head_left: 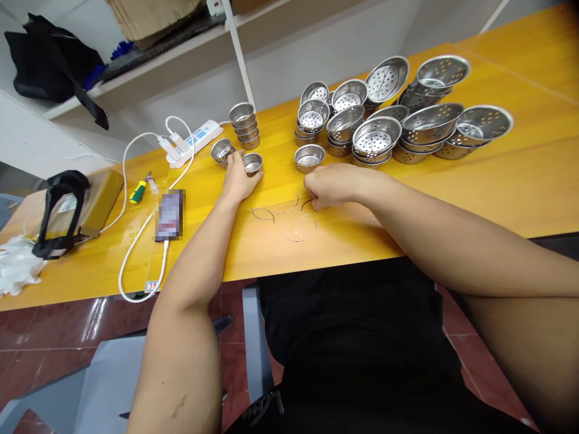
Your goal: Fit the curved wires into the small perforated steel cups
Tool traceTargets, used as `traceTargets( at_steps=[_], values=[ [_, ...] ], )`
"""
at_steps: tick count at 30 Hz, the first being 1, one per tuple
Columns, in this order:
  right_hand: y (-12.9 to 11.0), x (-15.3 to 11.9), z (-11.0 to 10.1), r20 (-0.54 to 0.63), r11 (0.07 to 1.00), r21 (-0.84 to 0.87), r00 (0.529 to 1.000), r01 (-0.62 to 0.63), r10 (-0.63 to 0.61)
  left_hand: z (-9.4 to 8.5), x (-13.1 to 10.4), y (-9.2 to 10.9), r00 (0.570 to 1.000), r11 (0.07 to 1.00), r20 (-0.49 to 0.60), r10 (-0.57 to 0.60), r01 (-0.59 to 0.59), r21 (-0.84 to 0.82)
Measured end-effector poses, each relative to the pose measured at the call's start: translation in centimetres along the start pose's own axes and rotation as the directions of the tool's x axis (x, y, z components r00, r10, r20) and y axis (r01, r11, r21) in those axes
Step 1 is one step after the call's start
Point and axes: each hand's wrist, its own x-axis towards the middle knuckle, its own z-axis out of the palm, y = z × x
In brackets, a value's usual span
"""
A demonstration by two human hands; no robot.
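Note:
My left hand (240, 179) is closed round a small perforated metal cup (253, 164) on the yellow table, with a short stack of similar cups (222, 150) just behind its fingers. To the right, my right hand (322, 185) has its fingers pinched low over the tabletop, at one end of a thin curved wire (307, 203). More thin wire rings (306, 228) and open wire arcs (262, 213) lie between the two hands. A single metal cup (310, 158) stands just behind my right hand.
Stacks of perforated metal cups (377, 137) fill the back right of the table (534, 187); another stack (244, 125) stands behind my left hand. At the left are a power strip (195, 143), a cabled phone (169, 215), a screwdriver (139, 191) and a black frame-like object (61, 214).

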Motion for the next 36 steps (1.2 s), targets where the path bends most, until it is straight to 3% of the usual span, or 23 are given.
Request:
traceTargets(
  at_steps=[6,9,11,13,16,19,24,29,33,36],
  values=[
    [-0.2,0.3,0.0,0.053,0.995,-0.096,0.998,0.038,-0.033,0.7,0.5,-1.4,0.999,0.992,-0.026,0.027,-0.030,-0.126],
    [0.9,0.8,0.6,-0.023,0.997,-0.022,0.997,0.071,-0.072,1.2,0.7,-1.6,0.994,0.979,-0.060,0.092,-0.102,-0.179],
    [1.7,1.3,1.0,-0.107,0.984,0.116,0.987,0.134,-0.121,1.4,0.8,-1.4,0.989,0.968,-0.073,0.133,-0.145,-0.205],
    [2.4,1.6,1.2,-0.185,0.928,0.305,0.969,0.213,-0.162,1.5,0.8,-1.0,0.983,0.960,-0.078,0.167,-0.180,-0.215],
    [2.9,2.1,1.5,-0.287,0.773,0.566,0.948,0.286,-0.140,1.5,0.8,-0.4,0.971,0.945,-0.077,0.226,-0.238,-0.226],
    [3.1,2.5,1.8,-0.405,0.642,0.684,0.912,0.346,-0.059,1.5,0.7,0.2,0.955,0.920,-0.085,0.283,-0.295,-0.258],
    [3.6,3.4,2.5,-0.510,0.485,0.767,0.858,0.421,0.061,1.7,0.2,0.9,0.944,0.898,-0.105,0.313,-0.330,-0.289],
    [4.1,4.8,3.5,-0.557,0.394,0.793,0.815,0.465,0.159,2.2,0.6,0.1,0.919,0.872,-0.167,0.357,-0.392,-0.295],
    [4.5,5.9,4.4,-0.647,0.330,0.747,0.744,0.577,0.165,2.9,1.2,-1.0,0.865,0.815,-0.269,0.423,-0.493,-0.305],
    [4.7,6.3,4.7,-0.672,0.308,0.731,0.722,0.609,0.167,3.4,1.4,-1.5,0.846,0.781,-0.282,0.453,-0.529,-0.332]
  ],
)
